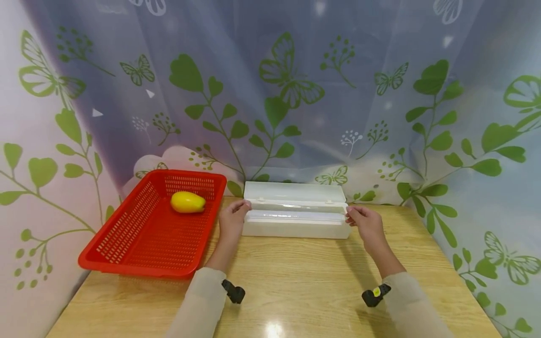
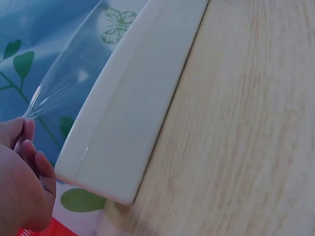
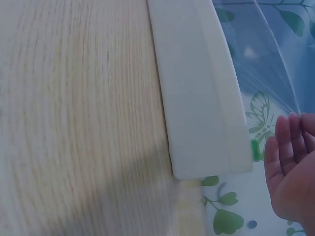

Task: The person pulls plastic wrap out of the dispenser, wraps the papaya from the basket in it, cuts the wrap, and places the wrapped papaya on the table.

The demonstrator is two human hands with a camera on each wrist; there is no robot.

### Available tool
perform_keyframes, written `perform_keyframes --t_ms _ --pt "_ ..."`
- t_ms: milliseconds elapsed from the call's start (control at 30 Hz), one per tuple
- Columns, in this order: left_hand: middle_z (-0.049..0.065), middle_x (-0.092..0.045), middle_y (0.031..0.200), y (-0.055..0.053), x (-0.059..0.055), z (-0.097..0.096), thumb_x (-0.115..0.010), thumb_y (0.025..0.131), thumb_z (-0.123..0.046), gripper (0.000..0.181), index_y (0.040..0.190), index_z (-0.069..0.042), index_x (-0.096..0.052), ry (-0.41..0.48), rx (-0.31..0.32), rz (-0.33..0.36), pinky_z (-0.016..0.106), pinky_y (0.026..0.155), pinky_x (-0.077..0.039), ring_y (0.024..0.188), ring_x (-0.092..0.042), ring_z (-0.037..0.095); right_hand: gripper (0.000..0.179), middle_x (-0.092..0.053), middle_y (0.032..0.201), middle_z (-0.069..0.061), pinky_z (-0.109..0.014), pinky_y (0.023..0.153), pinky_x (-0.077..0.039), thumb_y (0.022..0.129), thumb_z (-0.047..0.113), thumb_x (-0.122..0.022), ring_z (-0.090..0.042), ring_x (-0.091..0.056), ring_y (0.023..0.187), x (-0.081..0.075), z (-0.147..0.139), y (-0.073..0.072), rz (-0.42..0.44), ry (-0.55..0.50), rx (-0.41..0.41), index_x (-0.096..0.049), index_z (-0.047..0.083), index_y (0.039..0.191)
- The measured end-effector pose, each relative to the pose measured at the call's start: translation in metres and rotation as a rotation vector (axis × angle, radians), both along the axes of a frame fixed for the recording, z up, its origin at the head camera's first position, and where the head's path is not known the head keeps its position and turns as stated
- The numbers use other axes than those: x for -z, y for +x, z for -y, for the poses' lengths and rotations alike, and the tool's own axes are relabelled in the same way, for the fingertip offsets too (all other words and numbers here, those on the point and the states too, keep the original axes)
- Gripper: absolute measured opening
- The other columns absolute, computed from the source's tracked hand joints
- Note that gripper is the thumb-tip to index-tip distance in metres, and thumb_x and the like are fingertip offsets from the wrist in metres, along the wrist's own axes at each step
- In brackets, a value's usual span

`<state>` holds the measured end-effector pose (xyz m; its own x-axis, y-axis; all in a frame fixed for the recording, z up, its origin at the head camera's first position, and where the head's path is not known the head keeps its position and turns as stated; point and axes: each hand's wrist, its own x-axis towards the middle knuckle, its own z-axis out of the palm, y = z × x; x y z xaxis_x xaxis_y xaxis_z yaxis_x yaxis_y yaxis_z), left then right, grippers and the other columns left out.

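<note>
A white plastic wrap dispenser (image 1: 296, 230) stands on the table with its lid (image 1: 294, 191) raised at the back. Inside it lies a roll of clear wrap (image 1: 296, 215). My left hand (image 1: 233, 218) pinches one corner of the drawn-out film at the dispenser's left end; in the left wrist view the clear plastic wrap (image 2: 64, 64) stretches taut from those fingertips. At the other end my right hand (image 1: 367, 225) pinches the opposite corner, and the right wrist view shows the film (image 3: 266, 54) running up from its fingers.
To the left stands a red plastic basket (image 1: 203, 249) with a yellow papaya-like fruit (image 1: 188, 202) in it. A patterned curtain (image 1: 338, 117) hangs right behind the wooden table (image 1: 304, 281).
</note>
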<state>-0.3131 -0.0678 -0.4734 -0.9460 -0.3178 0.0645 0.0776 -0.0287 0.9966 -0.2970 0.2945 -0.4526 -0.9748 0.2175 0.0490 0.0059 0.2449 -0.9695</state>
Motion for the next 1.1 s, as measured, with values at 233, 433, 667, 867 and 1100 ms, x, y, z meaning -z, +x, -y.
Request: perform_keyframes --t_ms 233,433,667,867,1100 --pt "0.010 -0.076 0.095 -0.004 -0.014 -0.001 -0.072 0.094 -0.021 0.018 0.104 -0.006 -0.077 -0.022 0.003 -0.021 0.029 0.088 -0.051 0.095 -0.063 0.023 0.044 -0.066 0.081 0.014 -0.029 0.079 -0.058 0.102 0.028 -0.062 -0.003 -0.066 0.075 -0.008 -0.001 -0.004 -0.011 0.008 0.002 -0.060 -0.010 0.125" --pt "0.010 -0.076 0.091 -0.009 -0.022 -0.002 -0.073 0.094 -0.019 0.017 0.101 -0.004 -0.077 -0.030 -0.016 -0.043 0.023 0.082 -0.051 0.090 -0.064 0.020 0.042 -0.066 0.085 0.012 -0.029 0.081 -0.058 0.102 0.029 -0.060 -0.005 -0.066 0.078 -0.016 0.001 -0.007 0.000 0.019 0.003 -0.061 -0.006 0.126" --pt "0.013 -0.075 0.098 -0.011 -0.032 -0.002 -0.072 0.095 -0.018 0.018 0.105 -0.005 -0.077 -0.003 0.005 -0.050 0.027 0.090 -0.051 0.095 -0.066 0.020 0.033 -0.067 0.092 0.007 -0.031 0.082 -0.058 0.104 0.027 -0.058 -0.006 -0.065 0.080 -0.025 0.001 -0.009 -0.001 0.033 0.003 -0.063 -0.001 0.121" --pt "0.012 -0.076 0.095 -0.014 -0.040 -0.001 -0.073 0.094 -0.017 0.018 0.104 -0.004 -0.077 -0.034 -0.012 -0.070 0.026 0.085 -0.052 0.092 -0.065 0.021 0.035 -0.070 0.095 0.000 -0.020 0.073 -0.055 0.103 0.029 -0.059 -0.004 -0.065 0.078 -0.032 0.002 -0.010 -0.026 0.038 0.021 -0.062 -0.002 0.121" --pt "0.012 -0.074 0.100 -0.017 -0.049 0.000 -0.069 0.096 -0.021 0.018 0.105 -0.007 -0.077 -0.060 0.025 -0.074 0.034 0.093 -0.051 0.101 -0.065 0.028 0.039 -0.067 0.086 0.008 -0.020 0.073 -0.055 0.102 0.029 -0.061 -0.006 -0.064 0.078 -0.044 0.002 -0.011 -0.050 0.030 0.027 -0.061 -0.004 0.122"
